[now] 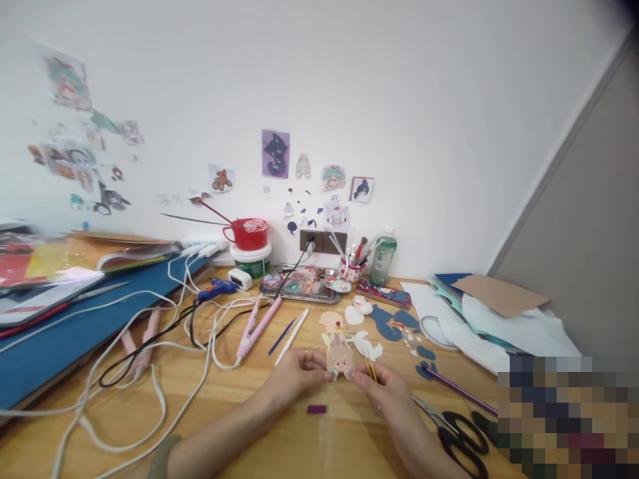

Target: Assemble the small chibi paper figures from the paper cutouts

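Observation:
A paper character cutout [341,357] with beige hair and long ears is held upright above the wooden table. My left hand [298,374] pinches its lower left edge. At its lower right edge are the thumb and fingertips of my right hand [390,394]. Yellow tweezers [370,367] stick out between the right fingers, pointing away from me. White paper pieces [368,346] lie just behind the right fingers. On the near side of the hands lies a small dark purple strip [316,409].
Black-handled scissors [460,432] and a purple stick [462,389] lie at right, near blue paper scraps [387,321]. A pink straightener-like tool [257,330], a blue glue gun [218,289] and tangled white cables [164,399] spread leftward. A metal tray [329,298] stands by the wall.

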`<state>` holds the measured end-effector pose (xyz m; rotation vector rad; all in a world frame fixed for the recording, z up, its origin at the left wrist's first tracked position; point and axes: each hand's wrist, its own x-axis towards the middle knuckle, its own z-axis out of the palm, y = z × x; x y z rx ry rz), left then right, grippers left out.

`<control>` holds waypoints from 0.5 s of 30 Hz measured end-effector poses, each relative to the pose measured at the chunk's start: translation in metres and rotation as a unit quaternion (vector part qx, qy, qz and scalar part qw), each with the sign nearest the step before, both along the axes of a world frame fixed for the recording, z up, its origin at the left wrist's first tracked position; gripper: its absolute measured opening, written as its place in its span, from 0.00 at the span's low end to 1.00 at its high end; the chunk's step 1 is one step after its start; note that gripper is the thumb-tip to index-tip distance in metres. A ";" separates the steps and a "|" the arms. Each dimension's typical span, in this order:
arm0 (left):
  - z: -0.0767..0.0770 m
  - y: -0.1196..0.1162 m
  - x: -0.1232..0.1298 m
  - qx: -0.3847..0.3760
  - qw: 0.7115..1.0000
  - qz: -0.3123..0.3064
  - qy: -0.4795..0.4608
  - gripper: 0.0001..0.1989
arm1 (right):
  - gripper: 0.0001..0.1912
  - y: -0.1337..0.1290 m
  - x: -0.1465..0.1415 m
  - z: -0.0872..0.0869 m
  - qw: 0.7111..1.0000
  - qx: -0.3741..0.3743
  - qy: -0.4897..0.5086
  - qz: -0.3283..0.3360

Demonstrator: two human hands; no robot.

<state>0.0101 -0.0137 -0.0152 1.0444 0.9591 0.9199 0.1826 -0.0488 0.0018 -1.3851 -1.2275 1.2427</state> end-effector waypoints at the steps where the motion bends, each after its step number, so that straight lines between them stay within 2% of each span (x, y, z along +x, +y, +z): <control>1: 0.001 0.000 0.001 0.004 1.000 0.002 0.005 0.20 | 0.16 0.000 0.000 -0.001 1.000 0.002 0.002 0.000; 5: 0.013 0.003 -0.003 0.034 0.999 0.015 0.035 0.20 | 0.18 0.002 0.002 -0.005 1.000 0.005 0.000 0.003; 9: 0.044 0.024 -0.019 0.089 0.991 0.055 0.082 0.13 | 0.19 0.005 0.005 -0.010 1.000 0.003 -0.021 0.020; 12: 0.079 0.064 -0.034 0.130 0.981 0.100 0.105 0.08 | 0.18 0.005 0.005 -0.009 0.998 0.007 -0.048 0.042; 15: 0.121 0.122 -0.045 0.166 0.968 0.163 0.096 0.11 | 0.15 0.001 0.005 -0.004 0.994 0.014 -0.082 0.074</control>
